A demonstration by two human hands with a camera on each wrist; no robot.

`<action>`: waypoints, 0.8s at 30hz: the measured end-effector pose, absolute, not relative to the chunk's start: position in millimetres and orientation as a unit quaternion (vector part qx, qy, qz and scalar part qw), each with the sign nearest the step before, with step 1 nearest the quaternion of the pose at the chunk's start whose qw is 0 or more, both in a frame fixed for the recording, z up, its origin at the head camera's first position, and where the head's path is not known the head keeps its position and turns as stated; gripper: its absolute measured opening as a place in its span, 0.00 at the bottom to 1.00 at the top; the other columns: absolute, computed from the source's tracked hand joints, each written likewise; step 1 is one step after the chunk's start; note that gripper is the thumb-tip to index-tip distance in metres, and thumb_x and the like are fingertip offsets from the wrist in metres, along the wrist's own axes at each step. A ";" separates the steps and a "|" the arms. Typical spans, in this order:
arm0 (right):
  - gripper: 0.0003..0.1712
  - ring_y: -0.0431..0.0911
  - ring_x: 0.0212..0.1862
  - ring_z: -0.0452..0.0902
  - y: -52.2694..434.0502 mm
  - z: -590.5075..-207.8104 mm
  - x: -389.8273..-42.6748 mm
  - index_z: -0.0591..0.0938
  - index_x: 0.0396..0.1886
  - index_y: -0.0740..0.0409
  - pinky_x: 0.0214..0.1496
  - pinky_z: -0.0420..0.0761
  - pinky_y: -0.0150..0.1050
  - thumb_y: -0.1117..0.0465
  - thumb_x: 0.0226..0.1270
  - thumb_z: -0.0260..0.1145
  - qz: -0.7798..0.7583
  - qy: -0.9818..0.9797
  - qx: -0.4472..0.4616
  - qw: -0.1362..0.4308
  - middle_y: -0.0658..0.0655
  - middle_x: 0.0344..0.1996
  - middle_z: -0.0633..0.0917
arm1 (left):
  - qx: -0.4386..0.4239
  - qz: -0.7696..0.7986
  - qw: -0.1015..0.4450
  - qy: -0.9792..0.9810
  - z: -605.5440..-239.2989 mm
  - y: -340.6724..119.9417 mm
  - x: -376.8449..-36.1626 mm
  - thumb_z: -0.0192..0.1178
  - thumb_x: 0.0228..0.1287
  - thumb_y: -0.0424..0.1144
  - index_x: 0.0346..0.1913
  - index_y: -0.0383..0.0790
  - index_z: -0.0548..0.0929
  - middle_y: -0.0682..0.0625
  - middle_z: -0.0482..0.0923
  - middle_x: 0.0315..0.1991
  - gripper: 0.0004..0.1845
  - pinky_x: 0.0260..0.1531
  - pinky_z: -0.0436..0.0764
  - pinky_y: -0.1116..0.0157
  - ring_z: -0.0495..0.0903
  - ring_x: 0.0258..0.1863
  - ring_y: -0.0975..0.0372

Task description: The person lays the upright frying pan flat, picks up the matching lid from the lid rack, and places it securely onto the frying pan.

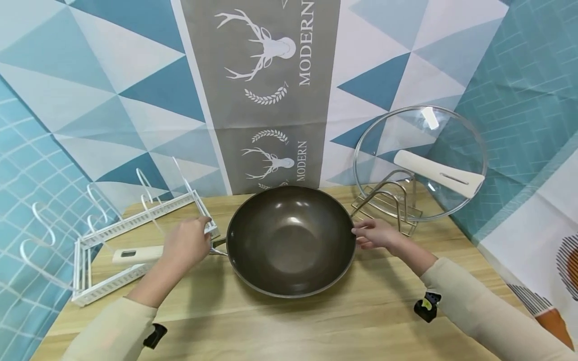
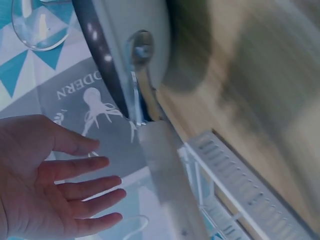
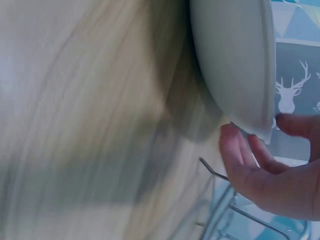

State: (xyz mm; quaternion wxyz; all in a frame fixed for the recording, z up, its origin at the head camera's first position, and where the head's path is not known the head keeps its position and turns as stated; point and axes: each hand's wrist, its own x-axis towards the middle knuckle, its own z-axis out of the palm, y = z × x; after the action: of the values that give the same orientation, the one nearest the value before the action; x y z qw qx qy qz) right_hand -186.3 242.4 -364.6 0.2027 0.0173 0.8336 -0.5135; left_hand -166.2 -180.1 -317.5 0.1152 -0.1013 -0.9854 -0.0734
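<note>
A dark wok point(image 1: 293, 245) with a cream handle point(image 2: 167, 175) sits on the wooden table. My left hand point(image 1: 187, 243) is over the handle in the head view. The left wrist view shows that hand point(image 2: 65, 185) apart from the handle, palm visible and fingers spread. At the opposite side, my right hand point(image 1: 376, 234) is at the wok's rim. In the right wrist view, the right hand's thumb is on the inner side of the rim and its curled fingers are against the pale outer wall point(image 3: 232, 60), pinching the edge.
A white rack point(image 1: 135, 271) with upright hooks stands at the left, partly under the wok's handle. At the right, a metal wire stand point(image 1: 402, 200) holds a glass lid point(image 1: 420, 145) with a cream grip. A patterned wall covering point(image 1: 271, 100) rises behind the table point(image 1: 289, 326).
</note>
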 end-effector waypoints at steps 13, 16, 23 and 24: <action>0.19 0.49 0.40 0.81 250.1 -356.6 -175.6 0.81 0.45 0.67 0.37 0.80 0.38 0.54 0.66 0.63 -0.287 0.946 -0.120 0.094 0.62 0.38 0.86 | -0.208 -0.191 0.049 -0.958 -310.6 -152.6 -198.3 0.57 0.66 0.37 0.50 0.33 0.81 0.38 0.83 0.49 0.14 0.53 0.78 0.48 0.81 0.52 0.45; 0.18 0.50 0.40 0.82 252.9 -355.2 -175.7 0.82 0.44 0.65 0.37 0.80 0.38 0.54 0.66 0.63 -0.274 0.948 -0.134 0.093 0.62 0.39 0.86 | -0.230 -0.196 0.043 -0.952 -308.6 -144.3 -203.9 0.58 0.65 0.37 0.49 0.34 0.83 0.41 0.85 0.47 0.13 0.53 0.79 0.51 0.82 0.50 0.48; 0.21 0.44 0.33 0.79 270.4 -347.9 -174.2 0.80 0.48 0.67 0.30 0.76 0.36 0.52 0.69 0.61 -0.269 0.947 -0.118 0.133 0.62 0.36 0.85 | -0.264 -0.191 0.048 -0.944 -305.1 -114.6 -214.9 0.59 0.65 0.41 0.50 0.37 0.83 0.44 0.85 0.48 0.15 0.55 0.79 0.55 0.83 0.51 0.52; 0.22 0.45 0.33 0.79 272.9 -346.5 -174.3 0.79 0.49 0.68 0.30 0.77 0.37 0.52 0.69 0.60 -0.270 0.946 -0.117 0.138 0.62 0.35 0.85 | -0.263 -0.194 0.046 -0.944 -304.9 -110.7 -216.1 0.59 0.65 0.42 0.50 0.37 0.82 0.45 0.85 0.48 0.15 0.55 0.79 0.56 0.83 0.51 0.53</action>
State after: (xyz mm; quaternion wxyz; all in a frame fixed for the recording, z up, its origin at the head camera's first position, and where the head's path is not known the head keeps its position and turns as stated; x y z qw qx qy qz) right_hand -174.3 272.9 -346.5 0.1376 -0.1174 0.9458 -0.2696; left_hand -216.1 -110.7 -304.9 0.0457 -0.2628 -0.9440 -0.1943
